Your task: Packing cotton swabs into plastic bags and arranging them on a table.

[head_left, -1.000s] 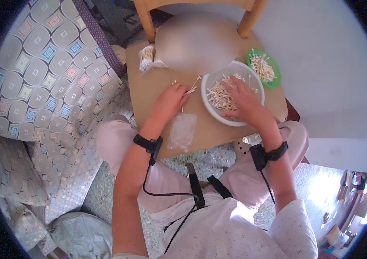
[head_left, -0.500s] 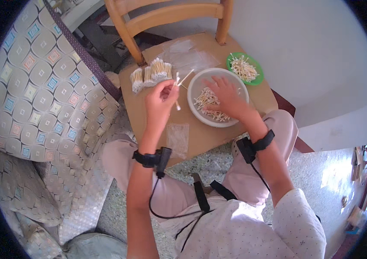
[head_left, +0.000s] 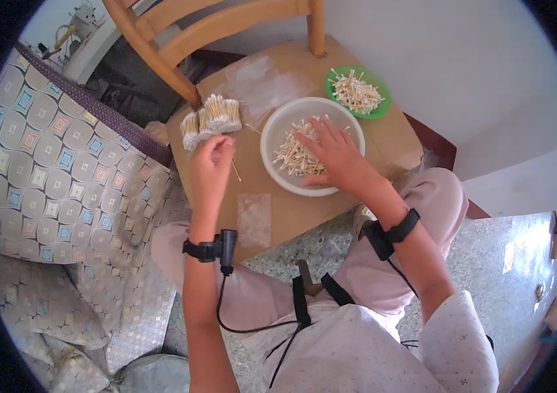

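Left hand (head_left: 211, 165) curled loosely over the cardboard-covered seat (head_left: 291, 209), fingers bent around a thin wooden stick (head_left: 234, 171); the visible end juts from the thumb side of the hand, long axis slanting down and to the right, toward the person. How much of the stick sits inside the fist cannot be told. Just above the knuckles, bundled swabs (head_left: 211, 118) lie on the board, cotton tips up and away, near a wooden chair leg (head_left: 180, 78). Right hand (head_left: 334, 154) lies flat, fingers spread and gripping nothing, palm down on loose sticks (head_left: 295, 157) heaped in the white bowl (head_left: 278, 177); those sticks point every way. A green dish (head_left: 383, 105) of more sticks sits beyond the bowl. A clear plastic bag (head_left: 254, 219) lies below the left hand.
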The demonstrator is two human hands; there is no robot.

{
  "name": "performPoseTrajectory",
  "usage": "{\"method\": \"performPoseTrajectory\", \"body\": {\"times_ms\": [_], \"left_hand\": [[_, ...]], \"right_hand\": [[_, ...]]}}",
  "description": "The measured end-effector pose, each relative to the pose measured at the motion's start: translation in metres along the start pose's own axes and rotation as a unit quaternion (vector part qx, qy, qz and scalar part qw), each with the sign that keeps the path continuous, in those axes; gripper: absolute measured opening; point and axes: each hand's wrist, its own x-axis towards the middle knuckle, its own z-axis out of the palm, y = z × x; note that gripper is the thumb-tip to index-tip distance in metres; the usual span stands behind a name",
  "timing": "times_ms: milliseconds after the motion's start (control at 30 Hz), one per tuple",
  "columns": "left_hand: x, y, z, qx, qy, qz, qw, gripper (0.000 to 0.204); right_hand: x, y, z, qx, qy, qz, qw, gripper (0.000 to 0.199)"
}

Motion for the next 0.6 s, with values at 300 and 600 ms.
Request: {"method": "performPoseTrajectory", "body": {"times_ms": [300,600], "left_hand": [[-0.021,-0.031,-0.002,0.263,-0.124,-0.093,0.952,0.029],[-0.027,-0.043,0.006,0.198,-0.051,-0.096,0.974,0.018]], "right_hand": [[-0.005,-0.004,0.007,0.057,-0.009,0.018,0.998,0.088],[0.001,-0.008,0.006,-0.001,-0.055,0.094,0.994,0.099]]}}
